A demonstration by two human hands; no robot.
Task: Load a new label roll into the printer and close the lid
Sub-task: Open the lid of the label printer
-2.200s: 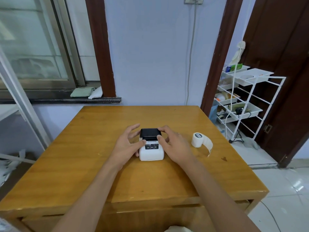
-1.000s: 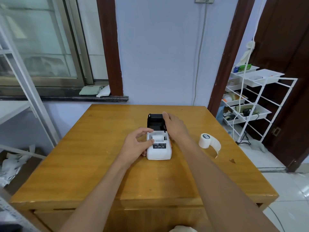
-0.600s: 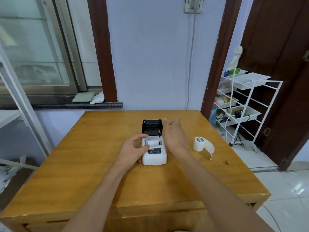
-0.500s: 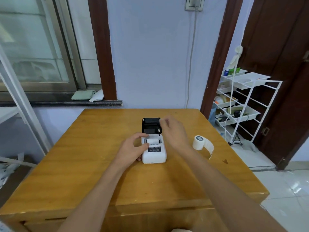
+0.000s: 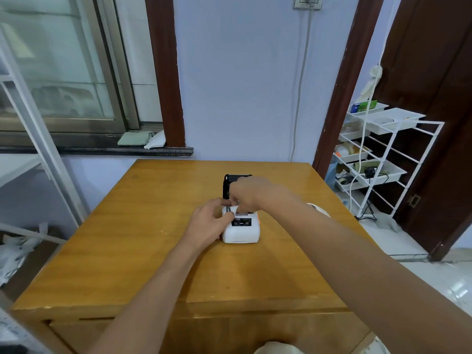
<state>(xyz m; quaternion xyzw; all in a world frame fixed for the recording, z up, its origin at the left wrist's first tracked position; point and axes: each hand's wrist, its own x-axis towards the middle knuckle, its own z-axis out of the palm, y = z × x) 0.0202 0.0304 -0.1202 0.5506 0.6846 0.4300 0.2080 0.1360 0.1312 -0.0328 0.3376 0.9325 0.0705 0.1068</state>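
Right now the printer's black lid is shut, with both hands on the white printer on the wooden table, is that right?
Not quite: the black lid stands open, tipped up behind the white printer, as the head view shows. The rest holds: the left hand and the right hand are at the printer on the wooden table.

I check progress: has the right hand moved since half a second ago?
Yes. The right hand has dropped from beside the raised black lid toward the white printer opening.

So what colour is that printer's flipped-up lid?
Black, unlike the white body; the head view shows the lid standing open behind the hands.
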